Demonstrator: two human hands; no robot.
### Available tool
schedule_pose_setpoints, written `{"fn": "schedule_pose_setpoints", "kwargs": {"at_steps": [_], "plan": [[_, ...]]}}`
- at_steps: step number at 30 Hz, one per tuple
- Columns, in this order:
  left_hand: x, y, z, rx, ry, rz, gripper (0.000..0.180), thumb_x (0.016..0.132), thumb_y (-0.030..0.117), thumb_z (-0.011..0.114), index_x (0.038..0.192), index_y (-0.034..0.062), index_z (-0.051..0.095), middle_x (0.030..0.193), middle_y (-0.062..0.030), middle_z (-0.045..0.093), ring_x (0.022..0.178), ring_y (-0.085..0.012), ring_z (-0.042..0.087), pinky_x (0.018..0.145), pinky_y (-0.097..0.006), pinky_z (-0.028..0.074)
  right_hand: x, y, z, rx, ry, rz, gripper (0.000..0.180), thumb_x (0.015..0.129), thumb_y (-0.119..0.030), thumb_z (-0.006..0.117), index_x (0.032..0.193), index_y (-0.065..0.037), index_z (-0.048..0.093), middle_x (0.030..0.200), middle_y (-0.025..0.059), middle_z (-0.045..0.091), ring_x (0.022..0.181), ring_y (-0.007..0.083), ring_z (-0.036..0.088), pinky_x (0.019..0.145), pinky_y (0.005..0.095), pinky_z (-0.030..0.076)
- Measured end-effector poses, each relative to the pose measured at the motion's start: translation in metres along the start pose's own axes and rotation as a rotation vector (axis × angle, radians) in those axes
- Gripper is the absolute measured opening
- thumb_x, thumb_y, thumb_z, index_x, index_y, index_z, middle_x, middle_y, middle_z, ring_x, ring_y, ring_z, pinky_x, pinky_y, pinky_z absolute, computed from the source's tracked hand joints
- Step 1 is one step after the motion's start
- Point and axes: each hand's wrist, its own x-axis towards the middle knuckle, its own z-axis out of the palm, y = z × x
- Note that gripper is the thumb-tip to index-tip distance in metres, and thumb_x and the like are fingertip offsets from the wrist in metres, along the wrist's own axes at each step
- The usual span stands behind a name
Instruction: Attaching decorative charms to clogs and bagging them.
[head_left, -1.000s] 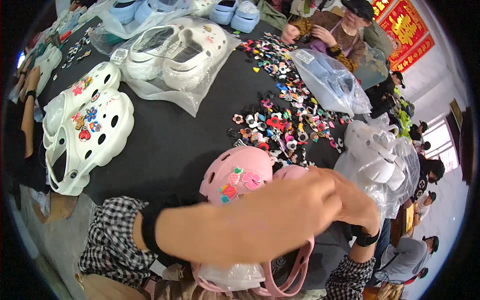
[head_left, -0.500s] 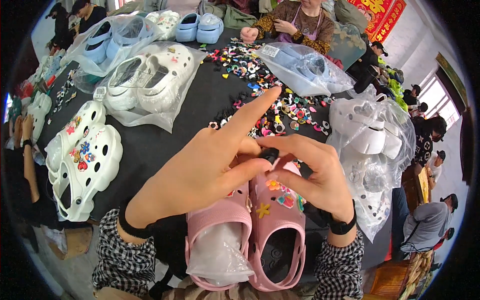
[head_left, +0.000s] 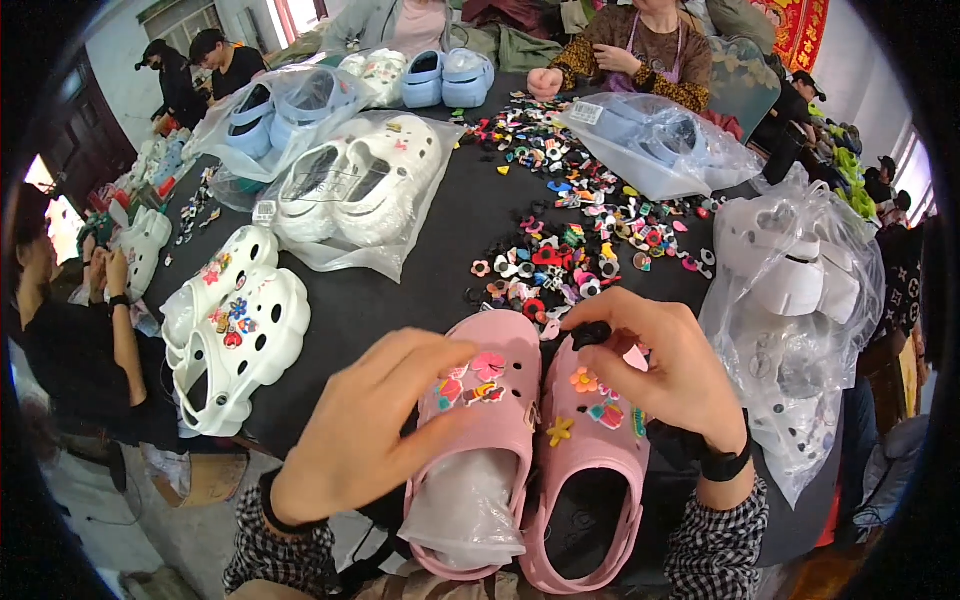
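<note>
Two pink clogs stand side by side in front of me, toes pointing away. The left clog [head_left: 480, 425] carries flower and other colourful charms, with a clear plastic bag [head_left: 465, 500] stuffed in its opening. On the right clog [head_left: 590, 450] are an orange flower, a yellow starfish and further charms. Between thumb and index finger, my right hand [head_left: 685, 360] pinches a small black shoe charm [head_left: 591, 334] above the right clog's toe. Over the left clog's outer side hovers my left hand [head_left: 370, 425], fingers apart and holding nothing.
Loose charms [head_left: 560, 260] lie heaped across the black table [head_left: 350, 310]. White clogs with charms [head_left: 240, 320] rest at left; bagged white clogs [head_left: 360, 190] lie behind them. More bagged white clogs [head_left: 790, 270] stand at right, bagged blue ones [head_left: 660, 140] farther back. A person [head_left: 640, 60] sits across.
My left hand has drawn back from the black charm toward the left and lowered, its fingers loosened. My right hand still holds the charm. The whole view has shifted, so things appear farther right.
</note>
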Motion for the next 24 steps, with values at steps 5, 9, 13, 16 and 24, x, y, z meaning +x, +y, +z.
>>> {"fn": "schedule_pose_setpoints", "kwargs": {"at_steps": [5, 9, 13, 16, 24], "plan": [[-0.028, 0.007, 0.02, 0.203, -0.013, 0.005, 0.072, 0.079, 0.034, 0.082, 0.134, -0.0017, 0.052, 0.131, -0.0193, 0.056, 0.116, -0.0377, 0.057, 0.097, -0.044, 0.049, -0.002, 0.004, 0.0, -0.007, -0.171, 0.006, 0.028, 0.083, 0.0, 0.065, 0.111, 0.0, 0.065, 0.086, 0.0143, 0.07, 0.07, 0.025, 0.07, 0.067, 0.0335, 0.056], [-0.034, 0.006, 0.036, 0.266, 0.043, -0.012, 0.084, 0.069, 0.03, 0.089, 0.136, -0.0001, 0.048, 0.134, -0.021, 0.054, 0.123, -0.0403, 0.054, 0.103, -0.046, 0.045, -0.006, 0.008, 0.006, -0.027, -0.253, -0.097, 0.023, 0.086, -0.003, 0.066, 0.109, -0.002, 0.065, 0.095, 0.0134, 0.068, 0.089, 0.0291, 0.067, 0.081, 0.0381, 0.054], [-0.043, 0.002, 0.044, 0.256, 0.104, -0.04, 0.085, 0.069, 0.03, 0.089, 0.137, -0.0001, 0.046, 0.134, -0.0213, 0.054, 0.122, -0.0406, 0.054, 0.103, -0.046, 0.045, -0.017, 0.007, 0.01, -0.187, -0.259, -0.159, 0.02, 0.087, -0.006, 0.067, 0.107, -0.005, 0.065, 0.101, 0.0126, 0.065, 0.102, 0.0338, 0.061, 0.093, 0.0432, 0.049], [-0.05, -0.005, 0.047, 0.216, 0.15, -0.08, 0.085, 0.071, 0.025, 0.087, 0.14, -0.0006, 0.044, 0.135, -0.0214, 0.053, 0.122, -0.0409, 0.054, 0.104, -0.046, 0.044, -0.02, 0.0, 0.007, -0.254, -0.252, -0.17, 0.02, 0.087, -0.005, 0.066, 0.107, -0.004, 0.064, 0.101, 0.0131, 0.065, 0.101, 0.0347, 0.061, 0.091, 0.0427, 0.05], [-0.054, -0.005, 0.041, 0.113, 0.131, -0.071, 0.074, 0.077, -0.002, 0.071, 0.146, 0.0037, 0.044, 0.14, -0.0209, 0.049, 0.127, -0.0399, 0.05, 0.106, -0.044, 0.043, -0.034, -0.012, -0.003, -0.39, -0.193, -0.081, 0.02, 0.087, -0.003, 0.065, 0.107, -0.003, 0.064, 0.102, 0.0142, 0.064, 0.103, 0.0348, 0.062, 0.09, 0.0432, 0.051]]}}
